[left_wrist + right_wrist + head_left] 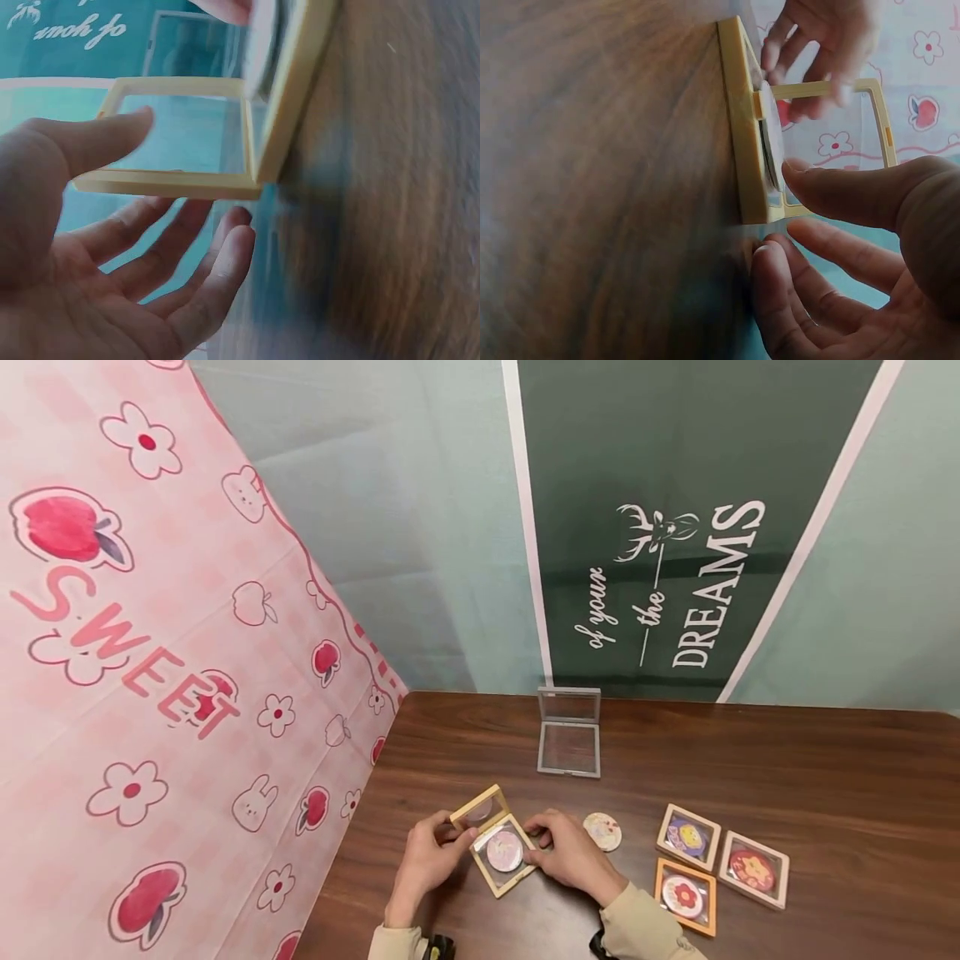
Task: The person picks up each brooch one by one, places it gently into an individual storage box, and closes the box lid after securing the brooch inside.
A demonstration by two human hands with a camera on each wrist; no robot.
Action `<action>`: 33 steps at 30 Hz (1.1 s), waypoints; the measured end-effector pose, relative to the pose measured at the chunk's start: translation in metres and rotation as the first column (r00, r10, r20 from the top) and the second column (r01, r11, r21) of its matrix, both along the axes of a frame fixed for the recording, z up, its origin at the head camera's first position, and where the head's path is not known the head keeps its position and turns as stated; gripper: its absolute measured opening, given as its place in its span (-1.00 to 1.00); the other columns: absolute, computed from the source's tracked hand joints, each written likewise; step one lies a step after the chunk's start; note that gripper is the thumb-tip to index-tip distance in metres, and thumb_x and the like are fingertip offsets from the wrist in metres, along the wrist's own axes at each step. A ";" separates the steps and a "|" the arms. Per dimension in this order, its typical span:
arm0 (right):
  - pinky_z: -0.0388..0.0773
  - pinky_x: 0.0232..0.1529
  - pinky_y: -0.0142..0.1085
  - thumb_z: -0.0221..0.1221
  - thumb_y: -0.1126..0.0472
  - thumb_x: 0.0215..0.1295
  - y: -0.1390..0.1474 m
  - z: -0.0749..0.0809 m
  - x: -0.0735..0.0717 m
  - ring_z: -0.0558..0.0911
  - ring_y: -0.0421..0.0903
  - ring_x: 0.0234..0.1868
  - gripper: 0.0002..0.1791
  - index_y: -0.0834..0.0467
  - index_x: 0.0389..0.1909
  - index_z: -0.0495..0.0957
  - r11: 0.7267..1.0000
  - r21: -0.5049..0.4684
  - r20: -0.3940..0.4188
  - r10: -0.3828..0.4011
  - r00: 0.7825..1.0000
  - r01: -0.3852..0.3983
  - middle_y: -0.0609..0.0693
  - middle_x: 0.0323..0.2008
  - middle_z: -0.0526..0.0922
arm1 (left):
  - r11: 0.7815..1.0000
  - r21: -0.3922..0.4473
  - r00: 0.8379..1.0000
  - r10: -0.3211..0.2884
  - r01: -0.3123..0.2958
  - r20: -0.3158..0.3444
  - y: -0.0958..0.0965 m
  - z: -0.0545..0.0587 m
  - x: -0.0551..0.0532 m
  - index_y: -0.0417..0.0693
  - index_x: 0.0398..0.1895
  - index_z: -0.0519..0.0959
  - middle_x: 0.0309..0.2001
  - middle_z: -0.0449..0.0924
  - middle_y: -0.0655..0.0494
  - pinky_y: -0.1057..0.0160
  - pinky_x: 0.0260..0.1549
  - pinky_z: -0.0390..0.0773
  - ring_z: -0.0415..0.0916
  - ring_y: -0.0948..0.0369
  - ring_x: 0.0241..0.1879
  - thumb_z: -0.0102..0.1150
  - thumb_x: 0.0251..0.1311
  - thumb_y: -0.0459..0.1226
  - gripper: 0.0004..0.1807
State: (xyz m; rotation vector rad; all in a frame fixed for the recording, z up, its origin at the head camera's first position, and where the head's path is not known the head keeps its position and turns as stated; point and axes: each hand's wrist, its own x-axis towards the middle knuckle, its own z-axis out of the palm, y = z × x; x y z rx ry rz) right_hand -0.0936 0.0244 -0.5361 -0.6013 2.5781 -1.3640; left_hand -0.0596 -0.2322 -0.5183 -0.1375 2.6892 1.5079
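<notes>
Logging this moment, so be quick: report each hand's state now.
Left hand: closed, holding the raised yellow lid between thumb and fingers.
Right hand: open, fingers relaxed, thumb at the pink badge.

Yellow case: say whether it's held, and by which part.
The left grip holds the yellow case by its raised lid; the right grip has its thumb on the round badge, its hold unclear.

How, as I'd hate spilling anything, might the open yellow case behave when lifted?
The yellow case, straight-edged throughout, is probably stiff. Its lid, standing raised, could swing. The round disc, uncovered, might slip out if tilted.
</notes>
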 end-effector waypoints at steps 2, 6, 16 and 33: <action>0.54 -0.28 -0.40 0.63 0.29 0.02 0.002 -0.001 0.003 0.59 -0.22 -0.32 -0.64 0.15 -0.15 0.76 1.000 -0.006 0.016 0.000 1.000 0.000 -0.08 -0.25 0.66 | 0.998 0.064 1.000 0.003 -0.003 0.008 0.001 0.002 0.000 -0.15 -0.11 0.72 -0.09 0.82 -0.10 0.38 -0.21 0.66 0.80 0.06 -0.04 0.47 0.34 -0.15 -0.74; 0.52 -0.28 -0.41 0.65 0.32 -0.07 0.002 -0.003 0.005 0.57 -0.25 -0.33 -0.58 0.19 -0.15 0.74 1.000 -0.012 0.016 0.014 1.000 -0.013 -0.10 -0.31 0.59 | 0.987 0.155 0.999 0.036 -0.032 -0.022 0.003 0.006 0.000 -0.22 -0.06 0.72 -0.10 0.81 -0.13 0.32 -0.25 0.68 0.80 0.03 -0.07 0.41 0.41 -0.16 -0.72; 0.47 -0.31 -0.42 0.66 0.35 -0.14 0.001 -0.004 0.007 0.52 -0.29 -0.37 -0.54 0.21 -0.13 0.76 1.000 -0.020 0.024 0.021 0.999 -0.021 -0.11 -0.38 0.54 | 0.979 0.194 0.997 0.070 -0.060 -0.045 0.003 0.012 -0.002 -0.43 -0.10 0.68 -0.06 0.67 -0.37 0.03 -0.11 0.79 0.73 -0.09 -0.04 0.19 0.58 -0.19 -0.63; 0.52 -0.33 -0.42 0.62 0.43 -0.09 0.008 -0.005 0.006 0.54 -0.30 -0.38 -0.56 0.29 -0.11 0.77 0.999 -0.034 0.007 0.043 0.999 -0.042 -0.09 -0.37 0.61 | 0.995 0.098 0.998 0.007 0.000 -0.064 0.003 0.010 -0.001 -0.19 -0.21 0.73 -0.12 0.78 -0.04 0.19 0.06 0.69 0.75 0.01 0.01 0.30 0.50 -0.15 -0.74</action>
